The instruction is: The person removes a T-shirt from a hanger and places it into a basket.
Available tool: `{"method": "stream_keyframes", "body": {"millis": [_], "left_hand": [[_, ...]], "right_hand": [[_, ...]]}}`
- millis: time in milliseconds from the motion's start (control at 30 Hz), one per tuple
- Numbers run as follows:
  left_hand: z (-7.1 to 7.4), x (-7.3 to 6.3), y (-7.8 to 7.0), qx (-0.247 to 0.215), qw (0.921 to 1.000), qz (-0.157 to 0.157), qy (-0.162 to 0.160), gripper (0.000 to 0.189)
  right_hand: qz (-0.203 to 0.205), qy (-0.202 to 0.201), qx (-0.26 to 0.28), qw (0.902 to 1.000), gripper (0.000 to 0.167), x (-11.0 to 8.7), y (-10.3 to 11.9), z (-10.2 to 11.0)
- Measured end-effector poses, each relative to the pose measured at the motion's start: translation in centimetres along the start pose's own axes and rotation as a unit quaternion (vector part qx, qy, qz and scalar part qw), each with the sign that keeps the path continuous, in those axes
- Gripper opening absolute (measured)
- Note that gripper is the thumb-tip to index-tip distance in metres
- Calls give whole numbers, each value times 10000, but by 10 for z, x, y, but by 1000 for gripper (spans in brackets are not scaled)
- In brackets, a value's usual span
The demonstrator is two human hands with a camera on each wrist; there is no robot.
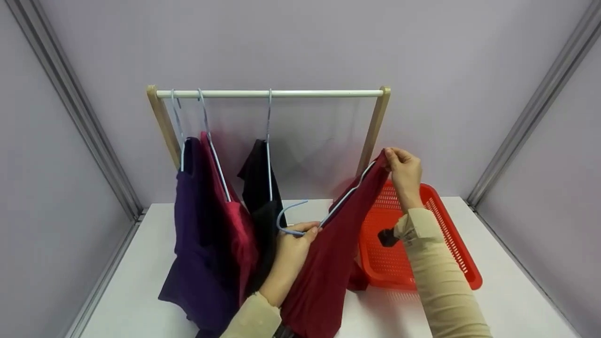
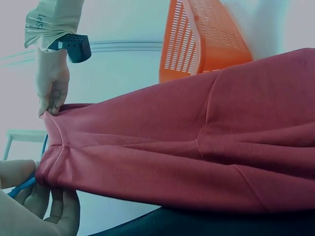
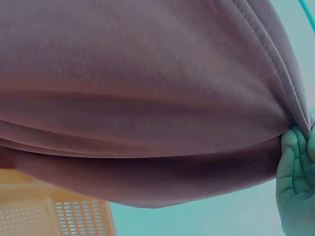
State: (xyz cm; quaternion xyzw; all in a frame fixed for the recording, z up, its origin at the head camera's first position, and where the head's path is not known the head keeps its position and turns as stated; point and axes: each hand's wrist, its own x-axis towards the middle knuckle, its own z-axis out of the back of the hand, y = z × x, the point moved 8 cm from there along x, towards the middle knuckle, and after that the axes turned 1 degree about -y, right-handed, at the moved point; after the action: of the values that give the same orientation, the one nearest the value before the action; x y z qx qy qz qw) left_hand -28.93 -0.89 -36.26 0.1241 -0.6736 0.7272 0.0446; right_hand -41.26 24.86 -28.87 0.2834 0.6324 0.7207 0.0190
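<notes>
A dark red garment (image 1: 324, 272) hangs between my two hands, its neck and shoulder stretched along a light blue wire hanger (image 1: 345, 197). My left hand (image 1: 293, 249) grips the hanger just below its free hook, fingers curled round the wire. In the left wrist view the garment (image 2: 162, 137) spreads out to the right from both hands. Higher and to the right, my right hand (image 1: 404, 171) pinches the garment's far top corner between thumb and fingertips. The right wrist view shows that hand (image 3: 298, 182) at the edge of the bunched cloth.
A rack with a white rail (image 1: 324, 93) and wooden posts stands at the back. From it hang a purple garment (image 1: 197, 249), a pink garment (image 1: 240, 230) and a black garment (image 1: 257, 188) on hangers. A red plastic basket (image 1: 453, 234) sits under my right arm.
</notes>
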Motion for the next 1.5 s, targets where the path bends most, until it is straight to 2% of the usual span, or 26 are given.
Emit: {"method": "stream_keyframes", "body": {"millis": [200, 367, 467, 633, 900, 967, 1033, 1167, 1233, 1333, 1400, 1500], "left_hand": [[1, 0, 2, 297, 9995, 137, -37, 19], [1, 1, 3, 307, 9994, 176, -15, 21], [3, 3, 3, 433, 9990, 104, -83, 21], [7, 7, 5, 911, 9955, -38, -250, 20], [10, 12, 9, 445, 9989, -15, -113, 20], [11, 12, 12, 331, 9994, 105, -89, 21], [12, 12, 15, 255, 9993, 258, -76, 22], [14, 12, 21, 35, 9984, 542, -167, 24], [15, 13, 23, -50, 9979, 607, -229, 25], [15, 14, 24, -183, 9975, 627, -274, 26], [15, 15, 23, -248, 9971, 639, -323, 26], [15, 16, 24, -395, 9958, 693, -449, 27]], "right_hand": [[-143, -119, -500, 9986, 31, 1, -13, 12], [-5, -192, -1051, 9943, 29, 2, -20, 21], [76, -60, -1485, 9889, 29, 2, -24, 23], [156, 184, -2208, 9750, 27, -2, -31, 23], [575, 526, -3223, 9434, 28, -17, -39, 24], [622, 567, -3313, 9398, 28, -24, -42, 25], [647, 623, -3221, 9424, 26, -31, -44, 25], [424, 796, -2725, 9579, 24, -47, -46, 23], [118, 898, -2281, 9694, 24, -55, -48, 21], [-498, 1159, -1515, 9804, 25, -70, -53, 16], [-870, 1328, -881, 9834, 24, -83, -53, 9], [-1249, 1650, -92, 9783, 22, -104, -49, -6]]}}
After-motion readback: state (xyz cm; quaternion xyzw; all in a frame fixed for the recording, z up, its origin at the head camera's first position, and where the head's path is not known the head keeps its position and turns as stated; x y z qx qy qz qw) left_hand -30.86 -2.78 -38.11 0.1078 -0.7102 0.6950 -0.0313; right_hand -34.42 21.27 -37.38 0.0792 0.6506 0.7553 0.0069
